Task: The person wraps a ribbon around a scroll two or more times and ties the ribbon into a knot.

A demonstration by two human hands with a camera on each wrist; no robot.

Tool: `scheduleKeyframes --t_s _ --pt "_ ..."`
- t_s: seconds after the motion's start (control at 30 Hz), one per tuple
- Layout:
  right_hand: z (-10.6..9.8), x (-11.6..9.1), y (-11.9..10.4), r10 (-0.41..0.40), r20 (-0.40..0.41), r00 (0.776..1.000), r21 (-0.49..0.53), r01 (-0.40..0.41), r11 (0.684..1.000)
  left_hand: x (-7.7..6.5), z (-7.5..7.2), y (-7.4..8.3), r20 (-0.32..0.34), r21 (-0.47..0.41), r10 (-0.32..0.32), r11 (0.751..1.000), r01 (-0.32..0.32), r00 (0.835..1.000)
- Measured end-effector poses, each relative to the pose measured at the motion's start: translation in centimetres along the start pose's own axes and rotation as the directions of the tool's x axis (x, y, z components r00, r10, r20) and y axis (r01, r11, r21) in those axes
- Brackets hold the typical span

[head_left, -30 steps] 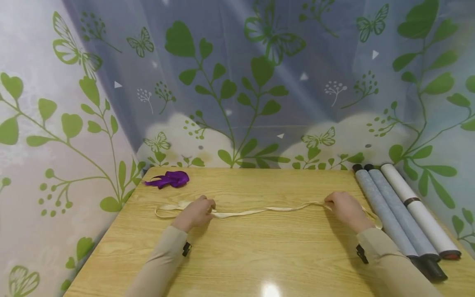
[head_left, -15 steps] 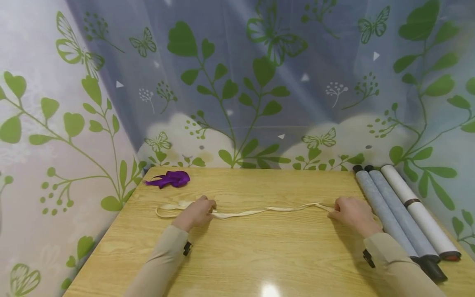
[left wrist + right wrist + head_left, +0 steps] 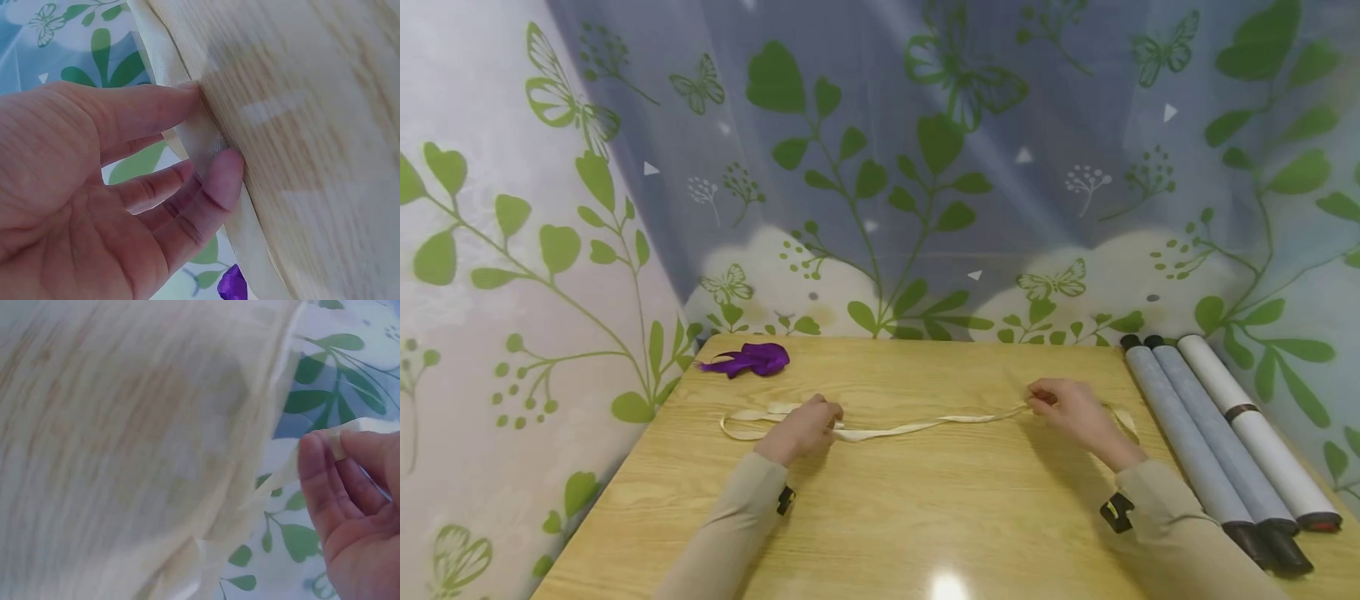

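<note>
Cream ribbon (image 3: 962, 419), long axis left-right across wood-grain counter (image 3: 917, 508), left hand (image 3: 801, 429) fingers loosely curled on it, right hand (image 3: 1071, 414) fingers pinching it

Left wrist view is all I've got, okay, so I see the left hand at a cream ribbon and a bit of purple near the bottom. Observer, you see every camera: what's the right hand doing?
Observer: The right hand is pinching the same cream ribbon, farther to the right along it.
Operator: Good. Where does that purple ribbon lie? I only get a corner of it.
Observer: In the head view it lies crumpled near the back left corner of the wooden table.
Operator: And anything on the far right side?
Observer: Yes, two grey-blue rolls and a white roll, side by side along the right edge.
</note>
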State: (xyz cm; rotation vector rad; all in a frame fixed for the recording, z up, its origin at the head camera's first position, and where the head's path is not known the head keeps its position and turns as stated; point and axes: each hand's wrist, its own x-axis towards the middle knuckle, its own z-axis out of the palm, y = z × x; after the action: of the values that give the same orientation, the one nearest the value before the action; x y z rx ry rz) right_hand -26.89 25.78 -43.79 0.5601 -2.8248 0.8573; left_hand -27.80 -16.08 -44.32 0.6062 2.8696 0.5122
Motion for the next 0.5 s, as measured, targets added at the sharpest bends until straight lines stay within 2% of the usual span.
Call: scheduleKeyframes --t_s 0.1,0.2,0.5 --pt "1.0 0.3 0.6 -0.05 0.038 0.998 -0.037 0.051 0.998 0.0 0.1 0.1 0.001 0.0 -0.002 1.0 0.002 1.0" --pt "1.6 0.2 0.9 -0.067 0.092 0.994 -0.056 0.072 0.996 0.0 0.2 0.2 -0.003 0.003 0.004 1.0 -0.004 1.0" --pt "1.9 0.0 1.8 -0.02 0.128 0.992 -0.171 0.042 0.984 0.1 0.3 -0.1 -0.047 0.043 0.014 0.999 -0.012 0.999"
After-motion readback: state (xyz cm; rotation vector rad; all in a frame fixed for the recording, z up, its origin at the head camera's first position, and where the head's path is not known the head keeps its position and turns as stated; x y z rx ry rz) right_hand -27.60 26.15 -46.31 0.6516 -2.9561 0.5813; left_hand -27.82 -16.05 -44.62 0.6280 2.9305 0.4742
